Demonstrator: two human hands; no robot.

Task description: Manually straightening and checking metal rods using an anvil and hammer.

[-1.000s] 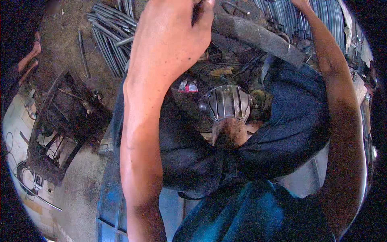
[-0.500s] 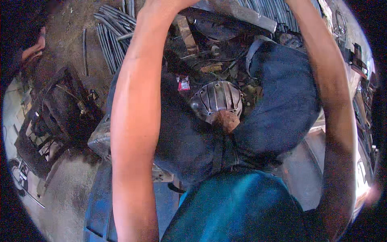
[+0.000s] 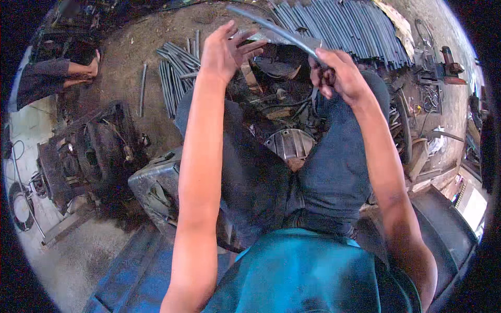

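Observation:
My right hand is closed around one end of a grey metal rod. The rod slants away from it, up and to the left, its far end in the air. Left of the rod, my left hand is held up with its fingers spread and nothing in it. Beyond the rod lies a wide row of similar metal rods. Another, looser pile of rods sits on the ground left of my left hand.
Between my knees is a ribbed metal housing, with a wrench and wood scraps beyond it. A single rod lies on the dirt at left. A dark machine frame stands nearby. Another person's foot shows upper left.
Both hands, at or beyond the top edge before, have come back toward me into view. The right one now shows a metal rod in its grip. The view has shifted too.

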